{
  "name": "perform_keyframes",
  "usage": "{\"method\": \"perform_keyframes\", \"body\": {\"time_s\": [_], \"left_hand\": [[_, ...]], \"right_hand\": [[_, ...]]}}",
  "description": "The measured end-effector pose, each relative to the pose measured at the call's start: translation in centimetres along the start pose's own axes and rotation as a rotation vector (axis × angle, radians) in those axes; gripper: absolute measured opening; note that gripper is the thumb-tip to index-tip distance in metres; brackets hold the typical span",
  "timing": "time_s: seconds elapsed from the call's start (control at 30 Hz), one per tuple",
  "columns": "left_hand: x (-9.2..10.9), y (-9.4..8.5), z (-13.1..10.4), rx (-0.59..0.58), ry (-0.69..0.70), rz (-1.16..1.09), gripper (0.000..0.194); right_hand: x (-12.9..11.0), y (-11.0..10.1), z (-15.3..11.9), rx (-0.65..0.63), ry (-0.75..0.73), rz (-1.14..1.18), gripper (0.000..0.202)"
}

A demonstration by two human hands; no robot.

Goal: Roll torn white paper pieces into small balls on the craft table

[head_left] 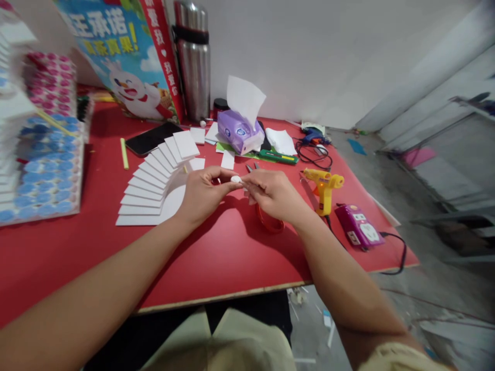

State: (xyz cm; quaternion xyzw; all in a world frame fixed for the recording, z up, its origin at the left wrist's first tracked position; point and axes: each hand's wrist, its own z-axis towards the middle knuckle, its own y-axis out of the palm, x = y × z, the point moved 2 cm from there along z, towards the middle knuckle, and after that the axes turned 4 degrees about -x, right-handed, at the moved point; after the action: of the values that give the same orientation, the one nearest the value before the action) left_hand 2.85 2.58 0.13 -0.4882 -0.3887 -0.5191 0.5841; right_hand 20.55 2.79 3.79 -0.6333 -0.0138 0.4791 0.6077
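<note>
Over the middle of the red table, my left hand point(201, 195) pinches a small white piece point(235, 179) between thumb and fingers. My right hand point(275, 193) meets it from the other side, its fingers closed on the same piece, which they partly cover; its exact kind is not clear. Just left of my left hand stands a curved fan of white board steps point(145, 190), like a small spiral staircase. Beneath my right hand lies a pair of scissors with red handles point(270, 221), partly hidden by the hand.
On the right are a yellow glue gun point(325, 186), a purple power socket point(359, 226) and a cable. Behind my hands lie a green cutter point(278, 156), a purple tissue pack point(237, 130) and a phone point(151, 138). A steel flask point(196, 67) stands at the back; blue-topped rolls point(46, 170) are left.
</note>
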Motion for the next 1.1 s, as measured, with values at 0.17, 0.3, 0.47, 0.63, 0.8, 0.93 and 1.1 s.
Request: {"method": "perform_keyframes", "body": {"time_s": [0.17,0.3,0.47,0.63,0.8,0.93,1.1], "left_hand": [[0.0,0.0,-0.1,0.0,0.111,0.131,0.011],[0.0,0.2,-0.3,0.012,0.192,0.206,0.007],[-0.1,0.3,-0.4,-0.015,0.22,0.259,0.013],[-0.3,0.4,-0.2,-0.087,0.221,0.234,0.018],[-0.1,0.4,0.2,-0.187,0.156,0.1,0.019],[-0.1,0.4,0.2,-0.194,0.077,0.023,0.018],[-0.6,0.8,0.3,-0.218,-0.126,-0.263,0.027]], "right_hand": [[0.1,0.1,0.1,0.02,0.037,0.015,0.028],[0.0,0.5,0.3,0.11,0.08,-0.049,0.028],[0.5,1.0,0.5,0.097,0.228,0.102,0.029],[0.8,0.8,0.5,0.109,0.271,0.157,0.027],[1.2,0.6,0.4,0.113,0.268,0.191,0.025],[1.5,0.2,0.4,0.096,0.342,0.347,0.027],[1.7,-0.8,0.4,0.066,0.466,0.774,0.038]]}}
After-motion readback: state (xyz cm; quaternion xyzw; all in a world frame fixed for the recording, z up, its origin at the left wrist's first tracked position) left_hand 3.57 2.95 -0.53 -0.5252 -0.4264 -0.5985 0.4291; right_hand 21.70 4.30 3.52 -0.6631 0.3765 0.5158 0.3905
